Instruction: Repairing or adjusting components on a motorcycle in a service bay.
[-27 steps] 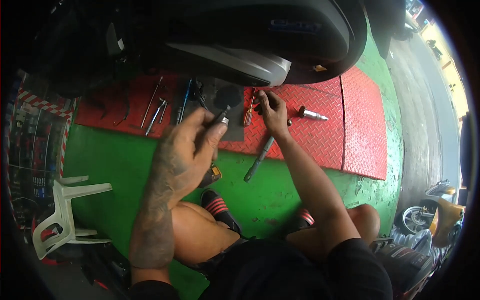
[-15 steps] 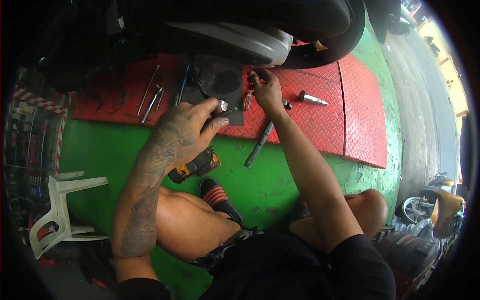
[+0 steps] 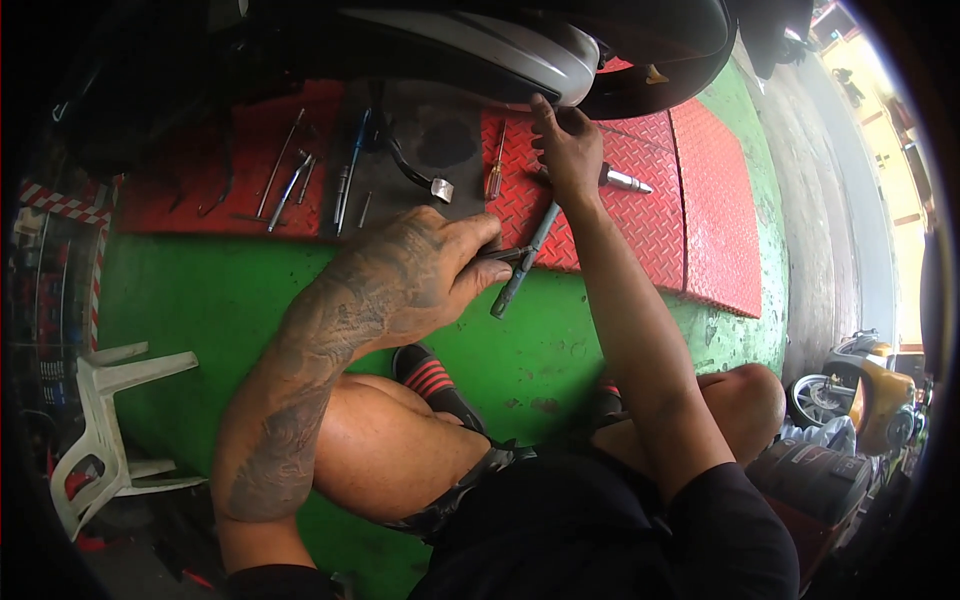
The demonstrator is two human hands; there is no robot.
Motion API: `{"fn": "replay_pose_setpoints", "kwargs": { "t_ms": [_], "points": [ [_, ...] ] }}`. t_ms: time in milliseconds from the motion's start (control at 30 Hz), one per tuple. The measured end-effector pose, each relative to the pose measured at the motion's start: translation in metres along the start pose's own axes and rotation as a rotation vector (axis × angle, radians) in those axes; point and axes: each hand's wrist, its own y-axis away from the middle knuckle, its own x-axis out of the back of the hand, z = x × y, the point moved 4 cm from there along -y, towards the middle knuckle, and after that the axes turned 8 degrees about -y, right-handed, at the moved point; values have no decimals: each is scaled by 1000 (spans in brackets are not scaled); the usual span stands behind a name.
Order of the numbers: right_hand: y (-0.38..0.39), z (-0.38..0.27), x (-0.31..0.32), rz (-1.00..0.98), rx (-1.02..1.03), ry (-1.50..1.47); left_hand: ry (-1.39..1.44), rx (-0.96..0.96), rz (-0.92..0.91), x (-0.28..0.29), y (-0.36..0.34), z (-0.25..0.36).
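Note:
My left hand (image 3: pixel 420 265) pinches a small, slender dark metal piece (image 3: pixel 512 254) between thumb and fingers; its exact kind cannot be made out. It hovers above the front edge of the red platform. My right hand (image 3: pixel 572 150) is raised to the lower edge of the motorbike's grey cover (image 3: pixel 540 60), thumb up and fingers curled; whatever they hold is hidden. Beneath the hands lies a long dark-handled tool (image 3: pixel 530 262). Left of the right hand rests a screwdriver (image 3: pixel 494 183) with an orange handle. A curved black lever with a silver tip (image 3: pixel 441 189) juts from the bike.
Several slim hand tools (image 3: pixel 288 192) lie on the left of the red platform (image 3: pixel 720 210). A silver cylindrical tool (image 3: pixel 628 181) is right of my right hand. A white plastic chair (image 3: pixel 100 430) stands on the left, a yellow motorbike (image 3: pixel 870 385) far right.
My left hand has moved right with the dark piece, away from the lever's silver tip. My right hand has shifted up and right to the cover's edge. The view has shifted slightly.

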Motion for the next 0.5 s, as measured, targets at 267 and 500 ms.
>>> {"fn": "replay_pose_setpoints", "kwargs": {
  "t_ms": [267,500],
  "points": [
    [-2,-13,5,0,205,348,57,53,-2,10,6,-5],
    [33,1,13,-717,-45,372,104,133,127,13,6,-15]
  ]
}}
